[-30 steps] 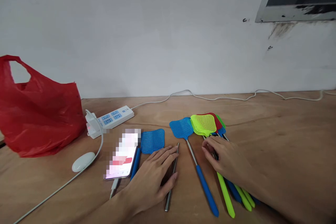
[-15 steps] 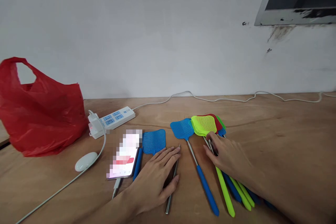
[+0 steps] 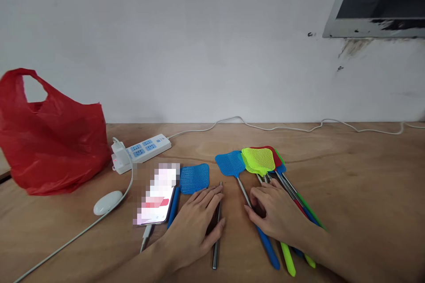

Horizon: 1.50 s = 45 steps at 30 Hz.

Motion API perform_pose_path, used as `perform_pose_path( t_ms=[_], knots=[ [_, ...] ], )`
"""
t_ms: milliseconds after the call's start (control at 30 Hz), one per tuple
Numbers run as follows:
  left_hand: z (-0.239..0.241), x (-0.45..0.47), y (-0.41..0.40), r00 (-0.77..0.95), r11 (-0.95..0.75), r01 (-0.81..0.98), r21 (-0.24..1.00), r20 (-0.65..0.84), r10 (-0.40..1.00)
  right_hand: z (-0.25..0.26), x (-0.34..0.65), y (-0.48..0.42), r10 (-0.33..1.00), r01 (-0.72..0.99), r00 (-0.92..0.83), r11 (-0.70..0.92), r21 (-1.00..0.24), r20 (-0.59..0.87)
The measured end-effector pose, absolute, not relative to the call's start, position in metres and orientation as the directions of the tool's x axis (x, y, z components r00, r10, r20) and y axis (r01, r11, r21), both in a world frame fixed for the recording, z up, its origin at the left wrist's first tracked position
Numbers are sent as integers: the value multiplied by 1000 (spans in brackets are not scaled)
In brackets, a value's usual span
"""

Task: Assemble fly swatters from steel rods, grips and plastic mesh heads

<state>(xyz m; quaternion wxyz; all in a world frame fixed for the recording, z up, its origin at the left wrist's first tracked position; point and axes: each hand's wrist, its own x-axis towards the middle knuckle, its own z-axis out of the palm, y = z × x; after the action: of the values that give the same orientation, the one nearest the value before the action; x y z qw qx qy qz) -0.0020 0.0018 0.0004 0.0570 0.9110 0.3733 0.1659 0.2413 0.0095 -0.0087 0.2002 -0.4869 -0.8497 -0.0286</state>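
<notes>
My left hand (image 3: 199,221) lies palm down with fingers stretched out, its fingertips and thumb touching a thin metal rod (image 3: 217,234). Just beyond those fingers is a blue mesh swatter head (image 3: 195,178), and a blue handle (image 3: 173,208) lies left of the hand. My right hand (image 3: 277,210) is loosely curved, thumb apart from the index finger, around the shaft of a blue fly swatter (image 3: 230,163). Beneath and behind it lies a pile of fly swatters: a yellow-green one (image 3: 259,160) on top, a red one (image 3: 277,157) and others below. Their shafts are partly hidden by this hand.
A lit phone (image 3: 157,196) with a charging cable lies left of my left hand. Farther left are a white oval device (image 3: 108,203), a white power strip (image 3: 151,147) and a red plastic bag (image 3: 56,141). A thin cable (image 3: 275,127) runs along the wall.
My right hand has moved left, from the yellow-green swatter's shaft to the blue swatter. The metal rod has turned slightly under my left hand. More shafts of the pile now show.
</notes>
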Motion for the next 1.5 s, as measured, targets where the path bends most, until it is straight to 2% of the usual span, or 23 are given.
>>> perform_pose_path(
  t_ms=[167,233,300,367,433,467,533,667,800,967,1167,1367,1500],
  knots=[
    [-1,-2,2,668,-717,658,228,262,697,-11,239,11,816,848,-362,489,-205,450],
    [-1,-2,2,667,-715,660,231,258,699,-9,240,11,812,834,-302,479,-275,499],
    [-1,-3,3,667,-716,657,237,261,698,-5,242,10,828,782,-228,469,-411,512],
    [0,-3,3,664,-717,653,244,272,697,-3,245,11,878,644,-134,429,-633,459],
    [0,-4,3,660,-719,649,249,285,695,-2,249,12,933,407,-18,335,-850,359],
    [1,-4,3,658,-719,648,251,291,694,-3,250,12,953,277,39,278,-920,300],
    [1,-5,2,656,-719,647,252,296,694,-5,252,14,976,60,137,164,-985,171],
    [0,-4,2,664,-716,648,260,268,698,-8,250,17,988,-231,142,-18,-973,-52],
    [-1,-3,3,654,-712,649,269,280,702,-4,246,16,998,-364,26,-44,-930,-58],
    [0,-4,2,640,-710,637,300,308,704,3,245,17,1000,-397,1,-19,-918,-21],
    [14,-5,-3,581,-681,506,529,373,723,5,246,17,998,-380,-48,-46,-924,-29],
    [12,-6,-9,607,-666,396,632,364,706,9,239,11,991,-371,-128,-71,-926,-24],
    [6,-8,-11,622,-601,299,741,327,712,7,238,12,995,-368,-98,-40,-929,-4]
  ],
)
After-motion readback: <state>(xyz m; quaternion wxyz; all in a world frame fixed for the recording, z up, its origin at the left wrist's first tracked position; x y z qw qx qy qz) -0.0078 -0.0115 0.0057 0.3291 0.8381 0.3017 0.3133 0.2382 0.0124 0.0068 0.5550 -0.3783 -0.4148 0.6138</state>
